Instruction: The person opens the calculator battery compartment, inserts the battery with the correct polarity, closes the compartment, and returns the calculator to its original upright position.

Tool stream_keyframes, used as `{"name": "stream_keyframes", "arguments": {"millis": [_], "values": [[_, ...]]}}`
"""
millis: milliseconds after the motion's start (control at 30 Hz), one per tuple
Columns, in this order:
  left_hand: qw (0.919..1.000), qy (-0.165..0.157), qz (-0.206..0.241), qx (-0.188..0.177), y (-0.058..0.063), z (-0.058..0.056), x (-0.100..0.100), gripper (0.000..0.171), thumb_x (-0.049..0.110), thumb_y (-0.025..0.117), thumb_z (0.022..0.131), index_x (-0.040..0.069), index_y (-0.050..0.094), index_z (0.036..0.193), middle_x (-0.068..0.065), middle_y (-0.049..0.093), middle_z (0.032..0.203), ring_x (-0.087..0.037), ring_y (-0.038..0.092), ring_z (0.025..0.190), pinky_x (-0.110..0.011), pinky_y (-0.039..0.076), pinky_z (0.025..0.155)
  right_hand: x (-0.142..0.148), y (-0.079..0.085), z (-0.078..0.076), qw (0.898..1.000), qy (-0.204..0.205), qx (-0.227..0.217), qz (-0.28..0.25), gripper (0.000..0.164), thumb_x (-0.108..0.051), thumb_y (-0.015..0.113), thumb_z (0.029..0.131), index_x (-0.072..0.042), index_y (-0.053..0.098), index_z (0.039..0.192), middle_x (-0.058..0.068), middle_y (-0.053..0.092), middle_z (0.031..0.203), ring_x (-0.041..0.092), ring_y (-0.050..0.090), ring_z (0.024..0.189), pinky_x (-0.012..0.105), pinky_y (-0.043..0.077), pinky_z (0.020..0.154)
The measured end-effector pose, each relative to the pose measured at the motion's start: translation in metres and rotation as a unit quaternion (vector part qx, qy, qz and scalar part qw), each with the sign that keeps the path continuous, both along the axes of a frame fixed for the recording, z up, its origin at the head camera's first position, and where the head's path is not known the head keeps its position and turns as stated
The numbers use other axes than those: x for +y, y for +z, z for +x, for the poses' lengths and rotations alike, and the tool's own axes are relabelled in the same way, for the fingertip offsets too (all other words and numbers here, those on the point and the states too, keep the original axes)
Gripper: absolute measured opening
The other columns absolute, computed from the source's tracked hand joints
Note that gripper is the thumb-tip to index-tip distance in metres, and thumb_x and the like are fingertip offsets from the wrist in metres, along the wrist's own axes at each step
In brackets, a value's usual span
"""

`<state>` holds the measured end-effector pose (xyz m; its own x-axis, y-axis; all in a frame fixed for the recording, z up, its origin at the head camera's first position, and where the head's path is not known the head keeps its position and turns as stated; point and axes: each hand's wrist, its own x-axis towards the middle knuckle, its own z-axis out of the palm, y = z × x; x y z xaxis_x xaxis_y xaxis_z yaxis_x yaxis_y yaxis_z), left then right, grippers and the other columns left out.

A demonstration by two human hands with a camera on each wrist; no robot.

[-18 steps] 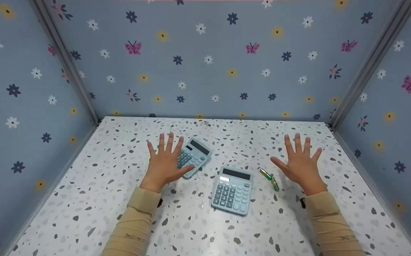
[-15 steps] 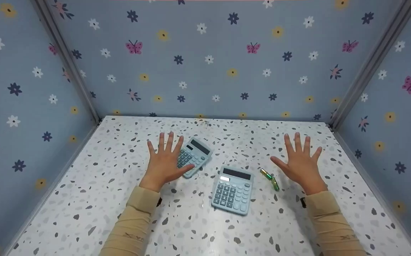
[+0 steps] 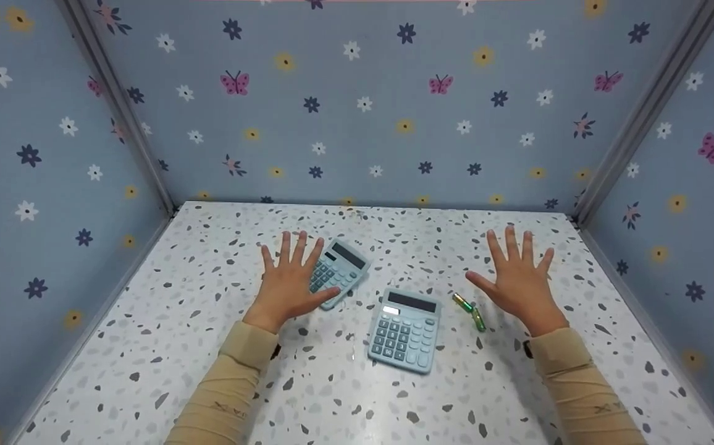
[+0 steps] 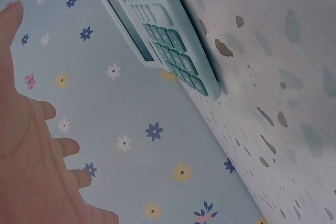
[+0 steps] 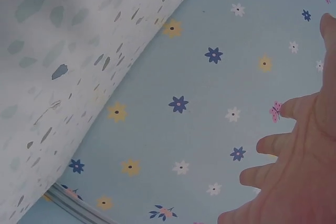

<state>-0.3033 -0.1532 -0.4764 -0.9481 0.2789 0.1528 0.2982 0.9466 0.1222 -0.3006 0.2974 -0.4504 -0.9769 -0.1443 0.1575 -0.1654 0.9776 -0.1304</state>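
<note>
Both hands are spread over the table with straight fingers and hold nothing. My left hand (image 3: pixel 288 284) overlaps the left edge of a pale blue calculator (image 3: pixel 346 267), which lies turned at an angle farther back. In the left wrist view the palm (image 4: pixel 31 150) is apart from the calculator (image 4: pixel 157 30) there. A second pale blue calculator (image 3: pixel 405 330) lies face up between the hands, nearer the front. Two small green-and-gold batteries (image 3: pixel 462 303) lie end to end to its right. My right hand (image 3: pixel 522 287) is just right of the batteries; its palm (image 5: pixel 304 166) shows in the right wrist view.
The white speckled table (image 3: pixel 357 408) is enclosed by a blue flowered back wall (image 3: pixel 357 80) and side panels. Grey metal posts (image 3: pixel 116 105) stand at both back corners.
My right hand has shifted slightly left and away from me. My left hand has moved a little to the right. The calculators and batteries stay in place.
</note>
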Motion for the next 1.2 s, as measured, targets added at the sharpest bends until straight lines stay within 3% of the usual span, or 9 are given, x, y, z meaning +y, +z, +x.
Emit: {"name": "stream_keyframes", "arguments": {"millis": [200,467,700,967,1200], "values": [[0.9999,-0.011,0.003,-0.002,-0.002,0.000,0.002,0.110,0.079,0.059,0.096,0.020,0.014,0.176,-0.020,0.005,0.183,-0.050,-0.002,0.168,-0.085,0.001,0.127,-0.004,-0.001,0.000,1.000,0.012,-0.004,-0.005,0.103,-0.075,0.053,0.103,-0.014,0.013,0.176,0.026,0.001,0.182,0.058,-0.003,0.165,0.089,-0.004,0.123],[0.9990,-0.034,0.027,0.003,-0.004,0.001,0.003,0.108,0.075,0.065,0.096,0.018,0.021,0.176,-0.021,0.012,0.182,-0.051,0.004,0.167,-0.087,0.008,0.126,-0.013,0.000,0.000,0.998,0.056,0.011,-0.015,0.099,-0.069,0.058,0.104,-0.014,0.018,0.176,0.024,0.009,0.182,0.054,0.005,0.166,0.087,0.006,0.126],[0.9985,-0.053,0.014,0.007,-0.006,0.004,0.011,0.108,0.079,0.062,0.095,0.017,0.024,0.175,-0.022,0.017,0.181,-0.053,0.012,0.166,-0.085,0.016,0.127,-0.017,0.000,0.004,0.998,0.063,0.007,-0.007,0.098,-0.069,0.057,0.104,-0.013,0.019,0.175,0.024,0.011,0.182,0.054,0.009,0.166,0.084,0.010,0.127],[0.9961,-0.078,0.040,-0.007,-0.004,0.011,0.018,0.105,0.069,0.071,0.096,0.014,0.028,0.174,-0.023,0.022,0.179,-0.053,0.015,0.166,-0.080,0.018,0.129,-0.019,0.000,0.006,0.996,0.077,0.002,-0.043,0.098,-0.066,0.061,0.104,-0.012,0.020,0.175,0.023,0.013,0.181,0.052,0.012,0.166,0.082,0.011,0.129],[0.9934,-0.094,0.062,-0.023,-0.005,0.014,0.024,0.105,0.071,0.071,0.095,0.012,0.030,0.173,-0.024,0.027,0.178,-0.052,0.023,0.164,-0.074,0.027,0.130,-0.022,0.000,0.006,0.995,0.082,-0.009,-0.063,0.098,-0.064,0.063,0.104,-0.012,0.021,0.175,0.024,0.016,0.181,0.052,0.014,0.166,0.081,0.013,0.129]]}}
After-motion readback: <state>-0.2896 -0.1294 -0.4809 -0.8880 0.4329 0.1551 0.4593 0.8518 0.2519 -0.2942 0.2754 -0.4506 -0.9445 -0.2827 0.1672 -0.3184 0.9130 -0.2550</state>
